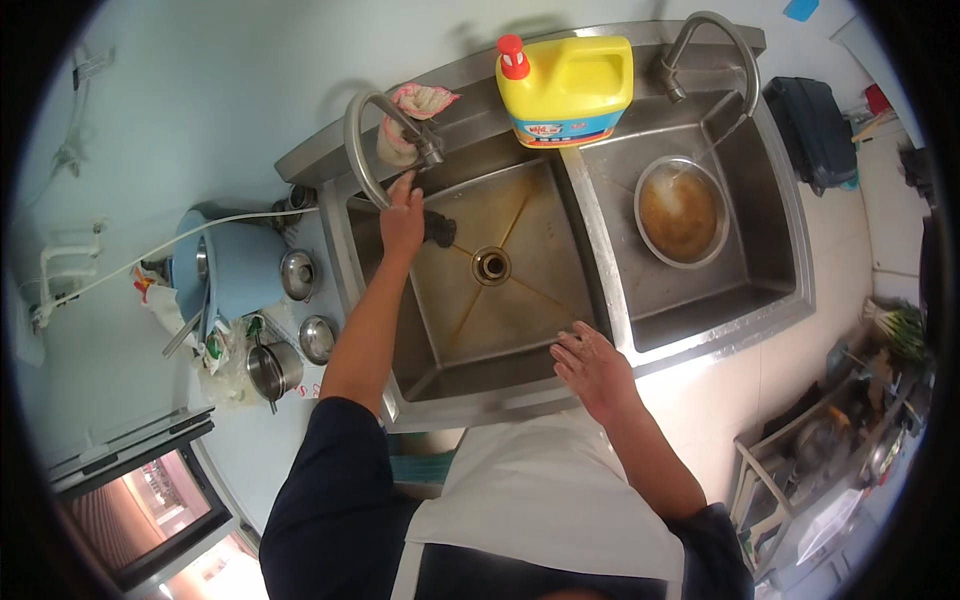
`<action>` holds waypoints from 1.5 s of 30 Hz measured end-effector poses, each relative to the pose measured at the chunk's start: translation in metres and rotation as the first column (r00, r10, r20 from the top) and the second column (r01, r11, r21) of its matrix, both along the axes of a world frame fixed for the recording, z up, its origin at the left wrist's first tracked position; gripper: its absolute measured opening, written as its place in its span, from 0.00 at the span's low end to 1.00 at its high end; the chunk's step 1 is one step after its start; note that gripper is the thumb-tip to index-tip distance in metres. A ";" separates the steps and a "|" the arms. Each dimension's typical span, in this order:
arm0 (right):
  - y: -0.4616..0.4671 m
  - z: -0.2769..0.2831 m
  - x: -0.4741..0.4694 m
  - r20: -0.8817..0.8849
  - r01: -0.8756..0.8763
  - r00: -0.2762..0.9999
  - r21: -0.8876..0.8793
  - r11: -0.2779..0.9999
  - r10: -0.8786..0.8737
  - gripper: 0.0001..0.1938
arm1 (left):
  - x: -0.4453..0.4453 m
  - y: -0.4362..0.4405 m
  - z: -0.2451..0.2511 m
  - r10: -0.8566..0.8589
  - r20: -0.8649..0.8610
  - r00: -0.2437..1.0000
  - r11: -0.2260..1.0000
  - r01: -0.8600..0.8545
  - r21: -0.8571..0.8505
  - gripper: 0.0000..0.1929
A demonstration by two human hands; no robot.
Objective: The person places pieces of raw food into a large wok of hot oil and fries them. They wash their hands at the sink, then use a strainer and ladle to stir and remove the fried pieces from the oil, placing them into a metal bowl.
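Note:
Before me is a stainless steel double sink. My left hand (403, 219) reaches over the left basin (517, 315), its fingers at the end of the curved left faucet (352, 142); whether they touch it is hidden. Beside that hand lies a small dark object (440, 229), too unclear to name. My right hand (596, 367) hovers by the front rim near the divider, palm down, fingers slightly spread and wet, holding nothing. The left basin's drain (491, 265) is uncovered, with brownish streaks around it. In the right basin, water from the right faucet (750, 67) runs into a metal bowl (720, 236) of brownish liquid (679, 214).
A yellow detergent jug (566, 82) with a red pump stands at the divider's back end. A pink-edged cloth (424, 101) lies behind the left faucet. Leftward are a blue bucket (244, 262), metal lids (316, 339) and a pot (274, 371). A rack (772, 480) stands at right.

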State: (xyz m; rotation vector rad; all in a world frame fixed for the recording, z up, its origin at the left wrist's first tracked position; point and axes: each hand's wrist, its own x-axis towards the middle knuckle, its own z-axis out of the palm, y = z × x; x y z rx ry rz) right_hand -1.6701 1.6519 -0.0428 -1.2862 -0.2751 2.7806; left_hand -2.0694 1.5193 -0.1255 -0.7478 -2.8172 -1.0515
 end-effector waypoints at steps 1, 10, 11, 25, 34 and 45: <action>-0.002 -0.002 -0.002 -0.022 -0.001 1.000 0.037 0.999 0.002 0.28 | 0.006 -0.009 -0.014 0.035 0.231 0.972 0.984 -0.074 0.163 0.17; 0.004 0.011 -0.021 0.052 -0.033 0.998 0.028 0.999 0.032 0.25 | 0.006 -0.021 -0.031 -0.416 0.820 0.394 0.438 -0.703 0.560 0.13; 0.009 0.004 -0.018 0.050 -0.042 0.998 0.037 0.998 0.040 0.26 | 0.003 -0.018 -0.025 -0.422 0.803 0.421 0.443 -0.677 0.588 0.13; -0.012 -0.073 -0.278 -0.143 -0.241 0.951 0.217 0.946 0.275 0.17 | 0.042 -0.005 0.024 -0.358 0.908 0.217 0.638 -0.653 0.408 0.16; -0.064 -0.203 -0.312 0.071 -0.194 0.868 0.960 0.204 0.491 0.09 | 0.027 0.005 -0.041 -0.330 0.929 0.166 0.621 -0.703 0.346 0.10; -0.070 -0.112 -0.328 -0.014 -0.171 0.985 -0.050 0.984 0.171 0.24 | 0.048 0.000 -0.004 -0.094 0.970 0.224 0.790 -0.576 0.210 0.28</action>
